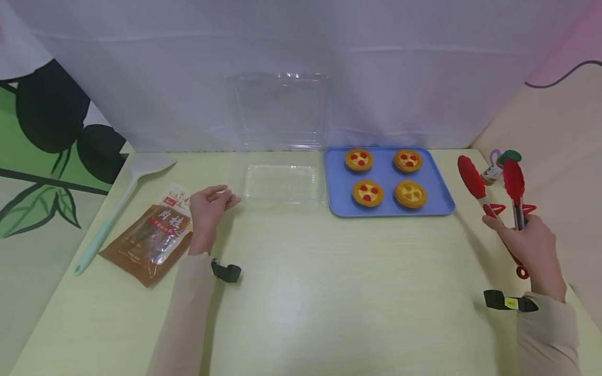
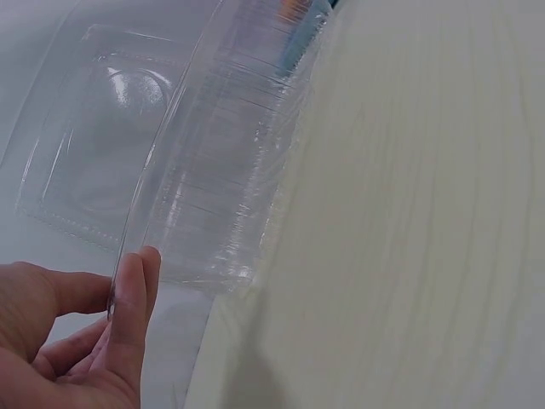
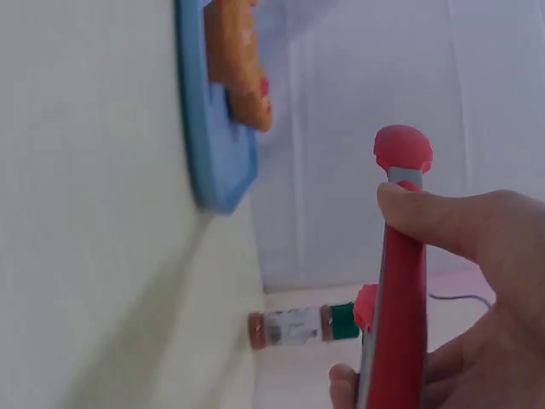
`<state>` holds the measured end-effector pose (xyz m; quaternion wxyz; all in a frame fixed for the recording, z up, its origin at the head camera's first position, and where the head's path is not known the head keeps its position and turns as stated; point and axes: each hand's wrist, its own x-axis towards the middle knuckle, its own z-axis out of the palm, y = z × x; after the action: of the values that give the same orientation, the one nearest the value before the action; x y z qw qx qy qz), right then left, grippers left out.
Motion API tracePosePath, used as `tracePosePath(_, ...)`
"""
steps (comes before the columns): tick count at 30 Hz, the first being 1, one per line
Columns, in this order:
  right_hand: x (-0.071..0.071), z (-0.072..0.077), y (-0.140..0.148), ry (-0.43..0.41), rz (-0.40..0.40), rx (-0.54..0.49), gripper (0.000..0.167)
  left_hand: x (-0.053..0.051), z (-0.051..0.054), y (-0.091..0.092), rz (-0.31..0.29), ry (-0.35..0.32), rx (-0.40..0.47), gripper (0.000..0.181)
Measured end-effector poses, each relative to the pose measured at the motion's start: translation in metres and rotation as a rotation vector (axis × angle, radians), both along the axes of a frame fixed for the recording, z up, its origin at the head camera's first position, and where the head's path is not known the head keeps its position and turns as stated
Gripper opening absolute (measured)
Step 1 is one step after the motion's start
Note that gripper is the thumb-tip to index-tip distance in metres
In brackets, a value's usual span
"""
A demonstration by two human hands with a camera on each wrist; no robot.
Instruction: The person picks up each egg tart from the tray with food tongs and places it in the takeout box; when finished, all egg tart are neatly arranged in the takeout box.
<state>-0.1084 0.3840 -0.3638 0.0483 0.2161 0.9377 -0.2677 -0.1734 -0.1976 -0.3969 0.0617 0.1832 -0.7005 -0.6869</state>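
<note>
A clear plastic clamshell box stands at the back of the table, its lid upright against the pale curtain. My left hand pinches the box's left edge between thumb and fingers, as the left wrist view shows. Over at the right, my right hand grips red-and-metal tongs above the table, their two red tips spread apart with nothing between them. A blue tray beside the box bears several egg tarts, most topped with red pieces.
At the left lie a brown packet and a white spatula with a pale green handle. A small green-capped bottle stands at the back right, behind the tongs. The curtain hangs along the table's back edge.
</note>
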Motion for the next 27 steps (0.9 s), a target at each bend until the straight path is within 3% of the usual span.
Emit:
tracePosePath(9, -0.025, 0.008, -0.03, 0.189, 0.029, 0.0, 0.065, 0.003, -0.001, -0.001, 0.005, -0.005, -0.002, 0.038)
tracePosePath(14, -0.039, 0.01, -0.042, 0.256, 0.106, 0.032, 0.071, 0.002, 0.0, 0.0, 0.008, -0.001, -0.006, 0.037)
tracePosePath(18, -0.052, 0.014, -0.048, 0.248, 0.169, 0.079, 0.078, 0.002, 0.0, 0.001, 0.009, 0.001, -0.02, 0.036)
tracePosePath(27, -0.074, 0.023, -0.056, 0.196, 0.236, 0.093, 0.067, 0.001, 0.0, 0.001, 0.005, 0.013, -0.014, 0.036)
